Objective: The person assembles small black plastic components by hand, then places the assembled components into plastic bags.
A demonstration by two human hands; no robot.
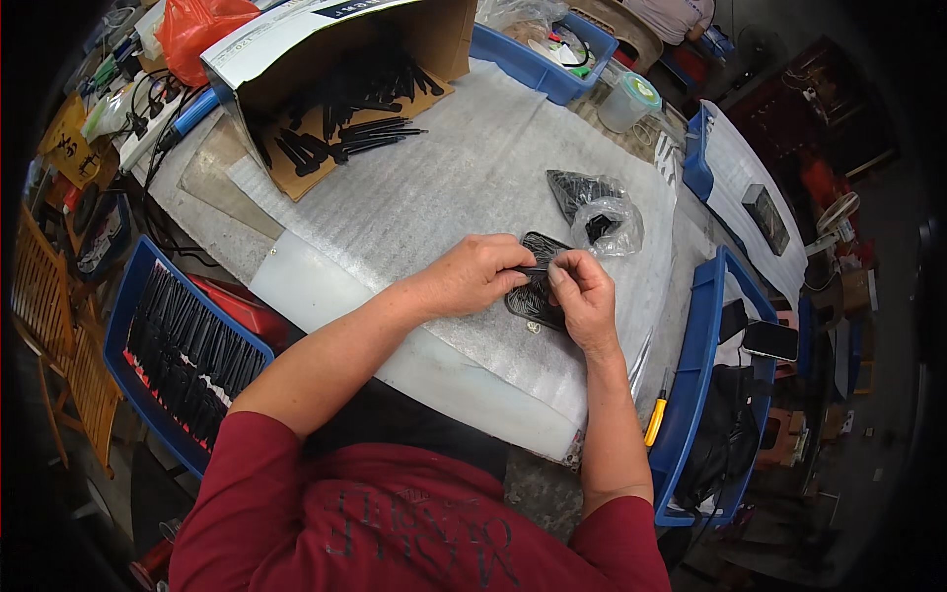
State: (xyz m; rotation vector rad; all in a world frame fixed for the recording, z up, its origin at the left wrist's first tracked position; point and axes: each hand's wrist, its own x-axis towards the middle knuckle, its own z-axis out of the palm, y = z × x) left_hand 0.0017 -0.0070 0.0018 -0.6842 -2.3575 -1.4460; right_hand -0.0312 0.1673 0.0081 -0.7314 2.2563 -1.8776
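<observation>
My left hand and my right hand meet over a small black tray on the foam-covered table. Thin, shiny slivers seem to lie in the tray. Both hands are closed in a pinch, fingertips close together around a slim dark piece, mostly hidden by the fingers. Just beyond them lies a clear plastic bag of small black parts, its crumpled mouth toward my right hand. A tiny pale piece rests by the tray's near edge.
An opened cardboard box spills black rod-like parts at the far left. Blue bins stand around: one full of black rods at left, another at right with a phone. A yellow-handled tool lies beside it.
</observation>
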